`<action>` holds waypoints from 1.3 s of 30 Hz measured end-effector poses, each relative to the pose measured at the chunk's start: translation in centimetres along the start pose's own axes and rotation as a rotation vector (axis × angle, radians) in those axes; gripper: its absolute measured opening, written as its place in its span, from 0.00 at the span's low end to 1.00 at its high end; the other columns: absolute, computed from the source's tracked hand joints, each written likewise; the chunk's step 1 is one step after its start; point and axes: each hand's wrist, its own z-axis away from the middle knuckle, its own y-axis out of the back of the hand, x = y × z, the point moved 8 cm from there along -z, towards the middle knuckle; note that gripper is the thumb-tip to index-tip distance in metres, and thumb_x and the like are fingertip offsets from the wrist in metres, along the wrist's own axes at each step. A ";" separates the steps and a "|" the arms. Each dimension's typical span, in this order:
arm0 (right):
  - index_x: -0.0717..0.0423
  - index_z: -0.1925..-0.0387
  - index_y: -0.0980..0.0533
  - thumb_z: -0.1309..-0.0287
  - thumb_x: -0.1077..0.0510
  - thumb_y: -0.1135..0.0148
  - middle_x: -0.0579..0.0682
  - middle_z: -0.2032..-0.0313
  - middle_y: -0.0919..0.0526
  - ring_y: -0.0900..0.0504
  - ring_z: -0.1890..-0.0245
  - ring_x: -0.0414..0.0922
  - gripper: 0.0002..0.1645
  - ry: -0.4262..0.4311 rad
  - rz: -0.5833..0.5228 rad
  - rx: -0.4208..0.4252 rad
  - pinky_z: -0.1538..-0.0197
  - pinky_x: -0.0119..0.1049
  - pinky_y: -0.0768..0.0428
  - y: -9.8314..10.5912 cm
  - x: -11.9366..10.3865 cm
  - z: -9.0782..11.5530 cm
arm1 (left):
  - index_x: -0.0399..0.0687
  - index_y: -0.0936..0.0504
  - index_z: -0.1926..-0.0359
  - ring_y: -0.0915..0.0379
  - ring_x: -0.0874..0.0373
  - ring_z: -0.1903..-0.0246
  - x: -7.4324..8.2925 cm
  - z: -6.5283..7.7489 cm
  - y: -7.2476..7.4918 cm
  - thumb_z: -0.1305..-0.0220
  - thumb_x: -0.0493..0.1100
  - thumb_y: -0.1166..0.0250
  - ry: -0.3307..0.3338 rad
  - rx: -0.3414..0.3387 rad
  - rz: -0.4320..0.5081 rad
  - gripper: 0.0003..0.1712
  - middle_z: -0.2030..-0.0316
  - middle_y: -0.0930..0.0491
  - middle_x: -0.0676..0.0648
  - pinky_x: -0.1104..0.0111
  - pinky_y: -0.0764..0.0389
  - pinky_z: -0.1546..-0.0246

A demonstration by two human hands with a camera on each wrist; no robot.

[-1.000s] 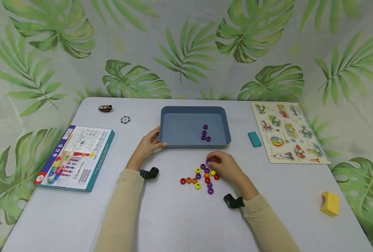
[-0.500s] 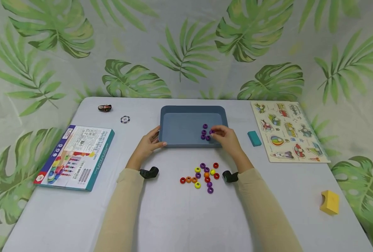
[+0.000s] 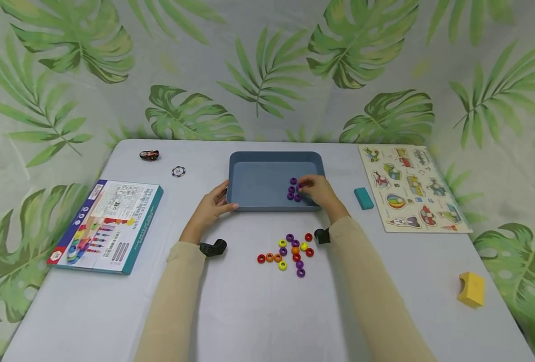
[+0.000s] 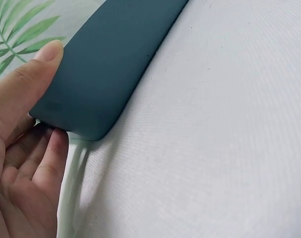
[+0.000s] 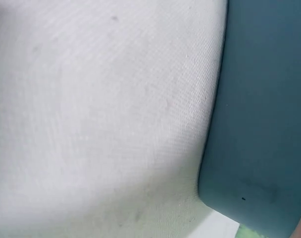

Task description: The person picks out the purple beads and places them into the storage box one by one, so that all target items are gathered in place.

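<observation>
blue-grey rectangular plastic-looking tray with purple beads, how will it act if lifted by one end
The blue-grey rectangular tray is probably stiff, its walls standing straight. Tilted, it would likely let the small round purple beads roll, since most lie loose on its flat floor.

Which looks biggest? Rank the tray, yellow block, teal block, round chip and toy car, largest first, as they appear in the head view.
1. Tray
2. Yellow block
3. Teal block
Smaller still: toy car and round chip, too alike to rank.
</observation>
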 end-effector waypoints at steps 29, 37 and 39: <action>0.72 0.58 0.33 0.52 0.68 0.46 0.68 0.59 0.30 0.29 0.61 0.54 0.17 0.242 -0.345 -0.227 0.59 0.30 0.26 -2.9 -5.3 8.8 | 0.45 0.51 0.38 0.54 0.52 0.42 -0.1 -0.2 0.2 0.55 0.38 0.36 -0.017 0.005 0.005 0.45 0.40 0.53 0.46 0.69 0.42 0.46; 0.62 0.60 0.28 0.53 0.64 0.43 0.55 0.62 0.25 0.27 0.64 0.46 0.15 0.160 -0.186 -0.347 0.59 0.31 0.26 -5.2 -2.0 10.2 | 0.46 0.52 0.38 0.55 0.53 0.42 -0.2 -0.2 0.1 0.55 0.38 0.37 -0.022 -0.004 -0.010 0.45 0.39 0.53 0.46 0.68 0.44 0.45; 0.56 0.61 0.27 0.53 0.60 0.42 0.49 0.64 0.24 0.27 0.66 0.42 0.14 0.160 -0.111 -0.356 0.60 0.30 0.26 -5.8 -1.2 10.1 | 0.46 0.52 0.38 0.55 0.53 0.42 -0.2 -0.1 0.1 0.54 0.38 0.37 -0.026 -0.002 -0.009 0.44 0.40 0.53 0.46 0.68 0.44 0.45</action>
